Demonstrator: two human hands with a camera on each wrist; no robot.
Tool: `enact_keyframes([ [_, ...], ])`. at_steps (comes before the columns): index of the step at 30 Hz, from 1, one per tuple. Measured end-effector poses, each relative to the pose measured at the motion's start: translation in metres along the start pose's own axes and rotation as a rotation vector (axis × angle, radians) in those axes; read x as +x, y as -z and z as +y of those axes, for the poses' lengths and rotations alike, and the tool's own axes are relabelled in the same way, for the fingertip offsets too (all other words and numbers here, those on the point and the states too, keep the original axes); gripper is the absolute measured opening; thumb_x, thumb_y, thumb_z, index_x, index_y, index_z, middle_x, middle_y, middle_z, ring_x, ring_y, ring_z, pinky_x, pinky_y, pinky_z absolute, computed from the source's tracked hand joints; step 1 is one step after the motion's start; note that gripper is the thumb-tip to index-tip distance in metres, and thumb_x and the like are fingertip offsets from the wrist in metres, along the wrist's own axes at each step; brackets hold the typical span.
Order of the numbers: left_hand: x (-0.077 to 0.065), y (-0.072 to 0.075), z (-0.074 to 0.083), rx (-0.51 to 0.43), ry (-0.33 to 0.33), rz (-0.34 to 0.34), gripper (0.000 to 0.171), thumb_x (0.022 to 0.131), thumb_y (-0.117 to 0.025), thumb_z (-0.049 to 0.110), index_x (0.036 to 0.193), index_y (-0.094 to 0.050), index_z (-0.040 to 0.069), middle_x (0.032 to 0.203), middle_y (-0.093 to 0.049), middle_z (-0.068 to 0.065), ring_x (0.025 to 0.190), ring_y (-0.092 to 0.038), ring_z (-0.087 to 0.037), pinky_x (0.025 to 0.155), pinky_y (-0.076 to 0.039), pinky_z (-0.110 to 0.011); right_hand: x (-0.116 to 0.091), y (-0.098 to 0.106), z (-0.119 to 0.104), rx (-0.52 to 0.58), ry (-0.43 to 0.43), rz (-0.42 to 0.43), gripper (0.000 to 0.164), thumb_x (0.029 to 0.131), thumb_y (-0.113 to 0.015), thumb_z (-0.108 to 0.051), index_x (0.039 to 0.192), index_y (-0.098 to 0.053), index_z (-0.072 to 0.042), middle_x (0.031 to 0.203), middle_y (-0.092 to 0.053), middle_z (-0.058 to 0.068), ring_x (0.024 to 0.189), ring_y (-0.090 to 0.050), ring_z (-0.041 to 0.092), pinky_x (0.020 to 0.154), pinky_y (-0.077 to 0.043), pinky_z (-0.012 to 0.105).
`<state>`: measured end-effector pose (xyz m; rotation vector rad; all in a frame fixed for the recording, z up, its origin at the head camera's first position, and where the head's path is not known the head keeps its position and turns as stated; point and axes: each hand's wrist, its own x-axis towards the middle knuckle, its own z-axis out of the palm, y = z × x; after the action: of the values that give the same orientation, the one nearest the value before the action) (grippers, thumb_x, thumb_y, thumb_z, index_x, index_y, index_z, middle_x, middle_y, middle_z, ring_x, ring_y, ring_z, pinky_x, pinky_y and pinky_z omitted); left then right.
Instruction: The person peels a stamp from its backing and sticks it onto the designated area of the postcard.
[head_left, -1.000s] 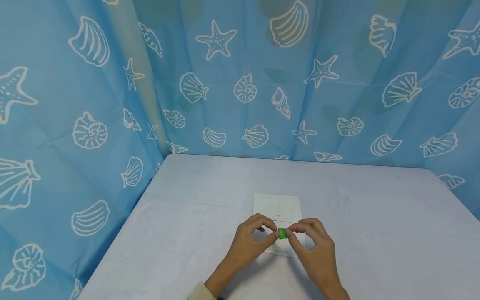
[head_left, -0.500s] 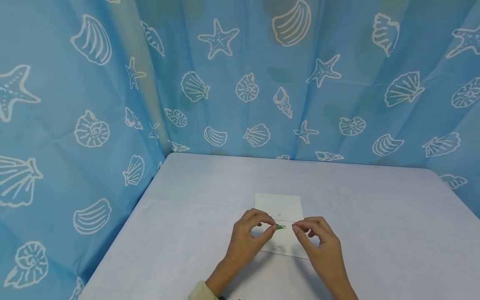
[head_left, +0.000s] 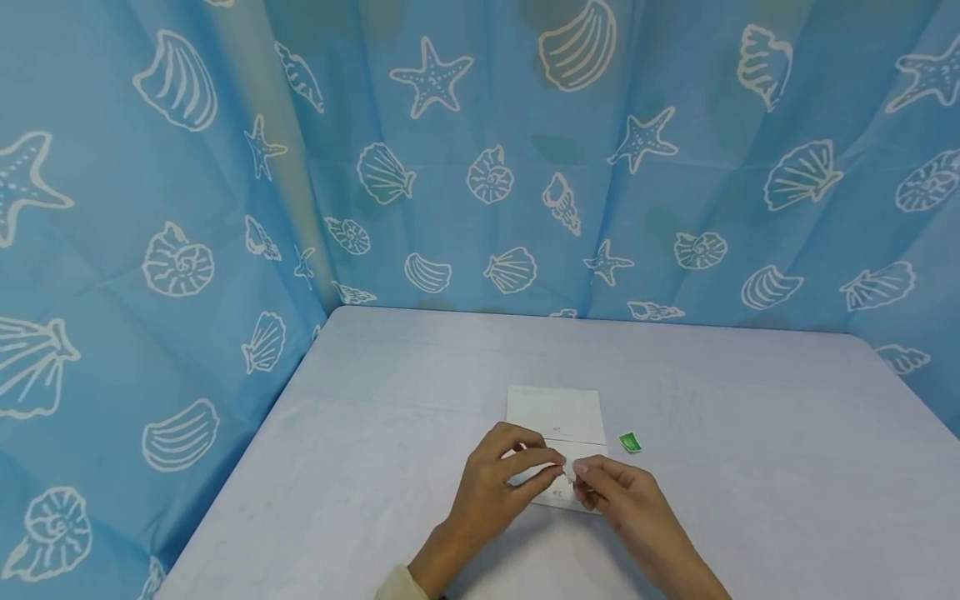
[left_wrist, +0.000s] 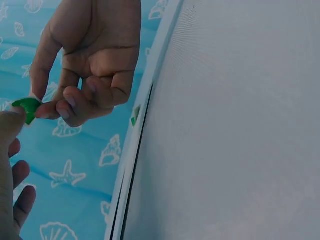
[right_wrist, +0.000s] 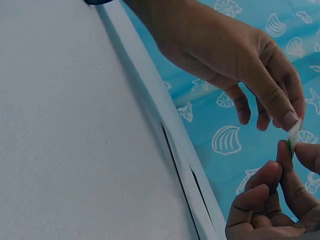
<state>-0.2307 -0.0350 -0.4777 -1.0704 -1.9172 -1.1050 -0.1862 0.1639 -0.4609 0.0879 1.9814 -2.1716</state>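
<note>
Between my hands is a small green-and-white piece [right_wrist: 294, 135]; it shows green [left_wrist: 28, 107] in the left wrist view and mostly white in the head view. My left hand [head_left: 498, 475] pinches one side of it between thumb and index finger. The opposite side is gripped by the thumb and fingers of my right hand [head_left: 622, 504]. Both hands are over a white paper [head_left: 555, 408] that has a line across its middle and small printed marks. Just right of the paper, a small green square [head_left: 629, 442] with a pale edge lies on the table.
A pale cloth-covered table [head_left: 390, 400] lies under everything. Blue curtains [head_left: 480, 117] with white shell and starfish prints stand along its far and left sides.
Earlier a green square was held between both hands above the paper. Now a green square lies on the table to the right, and both hands hold a small green-and-white piece.
</note>
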Motion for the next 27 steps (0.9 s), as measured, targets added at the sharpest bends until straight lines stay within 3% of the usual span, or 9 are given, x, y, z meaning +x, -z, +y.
enact_keyframes([
  [2, -0.0011, -0.0004, 0.0004, -0.001, 0.02, -0.02, 0.023, 0.084, -0.082, 0.014, 0.106, -0.076, 0.017, 0.106, -0.062, 0.007, 0.099, -0.057, -0.009, 0.084, -0.048, -0.018, 0.0, 0.0016, -0.0003, 0.02, 0.012, 0.001, 0.042, 0.098, -0.066, -0.028, 0.11, -0.062, 0.012, 0.1, -0.059, 0.011, 0.089, -0.056, 0.019, 0.079, -0.052, 0.027],
  [5, -0.0032, -0.0014, 0.0016, -0.058, 0.125, -0.07, 0.03, 0.085, -0.082, 0.019, 0.113, -0.072, 0.017, 0.108, -0.064, 0.005, 0.102, -0.058, -0.007, 0.084, -0.05, -0.02, -0.0001, 0.0035, -0.0003, 0.044, 0.051, 0.041, 0.042, 0.097, -0.068, -0.026, 0.109, -0.062, 0.013, 0.098, -0.057, 0.009, 0.088, -0.054, 0.018, 0.078, -0.051, 0.028],
  [10, -0.0044, -0.0025, 0.0036, -0.267, 0.354, -0.153, 0.024, 0.091, -0.076, 0.028, 0.114, -0.072, 0.019, 0.104, -0.067, 0.002, 0.097, -0.062, -0.006, 0.079, -0.055, -0.028, -0.0002, 0.0036, 0.0002, 0.057, 0.119, 0.103, 0.043, 0.097, -0.068, -0.024, 0.108, -0.06, 0.017, 0.095, -0.056, 0.008, 0.084, -0.051, 0.018, 0.074, -0.049, 0.028],
  [14, -0.0048, -0.0035, 0.0038, -0.404, 0.473, -0.171, 0.02, 0.093, -0.073, 0.031, 0.109, -0.074, 0.019, 0.102, -0.069, 0.0, 0.093, -0.065, -0.008, 0.077, -0.057, -0.032, -0.0008, 0.002, 0.0009, 0.051, 0.148, 0.119, 0.043, 0.097, -0.068, -0.023, 0.108, -0.061, 0.018, 0.095, -0.055, 0.006, 0.085, -0.051, 0.017, 0.074, -0.049, 0.028],
  [17, -0.0054, -0.0042, 0.0041, -0.453, 0.511, -0.169, 0.019, 0.093, -0.073, 0.031, 0.107, -0.074, 0.018, 0.1, -0.069, 0.003, 0.091, -0.065, -0.008, 0.076, -0.057, -0.031, -0.0012, 0.0007, 0.0018, 0.039, 0.161, 0.132, 0.041, 0.097, -0.068, -0.024, 0.107, -0.064, 0.016, 0.095, -0.055, 0.006, 0.085, -0.051, 0.017, 0.075, -0.049, 0.028],
  [22, -0.0072, -0.0061, 0.0042, -0.466, 0.511, -0.163, 0.017, 0.093, -0.074, 0.027, 0.104, -0.075, 0.014, 0.096, -0.069, 0.006, 0.088, -0.065, -0.009, 0.076, -0.058, -0.03, -0.0005, -0.0021, 0.0038, -0.009, 0.148, 0.155, 0.037, 0.096, -0.07, -0.025, 0.106, -0.068, 0.011, 0.094, -0.056, 0.006, 0.087, -0.053, 0.018, 0.076, -0.05, 0.027],
  [27, -0.0057, -0.006, 0.0064, -0.446, 0.564, -0.17, 0.016, 0.093, -0.073, 0.024, 0.101, -0.076, 0.01, 0.097, -0.07, 0.005, 0.089, -0.064, -0.009, 0.078, -0.057, -0.029, -0.0004, -0.0055, 0.0069, -0.166, 0.163, 0.192, 0.037, 0.094, -0.071, -0.033, 0.111, -0.071, 0.001, 0.101, -0.059, 0.005, 0.091, -0.057, 0.018, 0.081, -0.05, 0.026],
])
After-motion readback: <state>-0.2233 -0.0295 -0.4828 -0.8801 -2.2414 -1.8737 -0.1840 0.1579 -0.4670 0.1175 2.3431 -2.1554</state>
